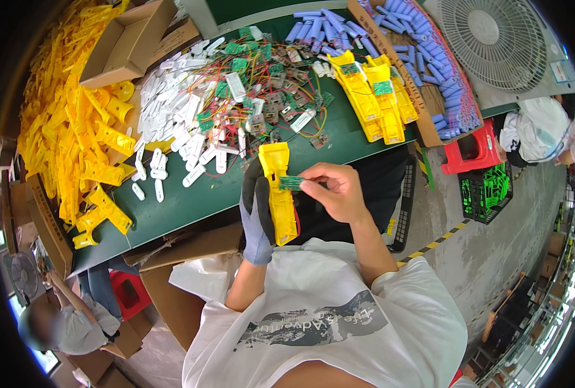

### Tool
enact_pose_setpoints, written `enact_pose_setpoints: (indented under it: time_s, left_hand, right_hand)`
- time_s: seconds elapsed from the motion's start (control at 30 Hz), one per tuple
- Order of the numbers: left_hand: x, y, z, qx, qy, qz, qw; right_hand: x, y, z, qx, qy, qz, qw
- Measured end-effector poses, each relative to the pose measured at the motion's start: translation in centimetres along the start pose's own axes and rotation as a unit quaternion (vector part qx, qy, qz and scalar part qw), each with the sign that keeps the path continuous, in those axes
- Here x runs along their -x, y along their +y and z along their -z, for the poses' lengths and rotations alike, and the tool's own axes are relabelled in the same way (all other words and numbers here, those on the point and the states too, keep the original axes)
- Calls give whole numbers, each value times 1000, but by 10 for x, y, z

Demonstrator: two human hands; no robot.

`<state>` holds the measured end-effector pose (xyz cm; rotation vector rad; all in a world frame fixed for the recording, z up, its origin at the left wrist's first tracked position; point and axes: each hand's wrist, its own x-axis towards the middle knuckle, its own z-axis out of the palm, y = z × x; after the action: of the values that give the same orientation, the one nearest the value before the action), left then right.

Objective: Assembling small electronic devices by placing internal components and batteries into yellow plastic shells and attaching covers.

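My left hand (257,216), in a grey and black work glove, is closed around a yellow plastic housing (281,210) held upright in front of my chest. Between the thumb and fingers of my bare right hand (334,191) is a small green circuit board (291,183), its left end over the open hollow of the housing. Whether the board touches the housing I cannot tell. Beyond my hands lies a tangled heap of wired circuit boards (271,84) with red and yellow leads. Several yellow housings with green boards on them (383,116) stand together to the right on the table.
Yellow housings (74,129) pile up at the left, beside white plastic pieces (164,97) and an open cardboard box (124,48). Blue-purple cylindrical cells (442,84) fill a carton at the right, near a fan (488,39). A red stool (471,152) and black crate (471,200) stand on the floor. Another person (84,317) sits lower left.
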<state>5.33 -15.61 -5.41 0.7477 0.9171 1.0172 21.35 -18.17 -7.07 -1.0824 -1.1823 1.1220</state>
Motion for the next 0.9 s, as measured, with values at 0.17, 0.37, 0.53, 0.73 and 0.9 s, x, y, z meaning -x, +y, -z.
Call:
enact_pose_setpoints:
  time_s: [0.17,0.37,0.53,0.73,0.9]
  left_hand:
    - [-6,-11,5,61,-28,31,997]
    - [-7,-7,-4,44,-48,15,998]
    - [-4,-1,-3,14,-32,10,999]
    - [-5,-6,-3,5,-18,8,1000]
    - [-3,-7,0,10,-33,18,999]
  right_hand:
    - [3,1,1,-204,71,-31,976]
    - [-4,3,-8,-124,124,-28,984]
    - [-5,5,-6,-112,88,-28,989]
    - [-6,6,-6,-130,80,-58,987]
    - [-4,5,-7,-110,101,-73,986]
